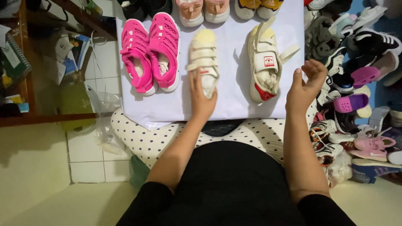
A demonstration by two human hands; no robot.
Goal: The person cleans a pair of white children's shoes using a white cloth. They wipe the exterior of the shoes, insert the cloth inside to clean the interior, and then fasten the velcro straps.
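Observation:
On a white sheet (234,104) lie two small cream shoes with straps. My left hand (202,97) grips the heel end of the left cream shoe (202,56), which lies flat with its toe pointing away. The right cream shoe (264,62) lies beside it, its straps undone and a red patch at the heel. My right hand (304,86) hovers open just right of that shoe, at the sheet's right edge, touching nothing.
A pair of pink shoes (150,54) lies at the sheet's left. More shoe pairs (203,10) line the far edge. A heap of mixed shoes (360,83) fills the right side. A wooden shelf (29,75) with clutter stands left, with plastic bags (102,121) beside it.

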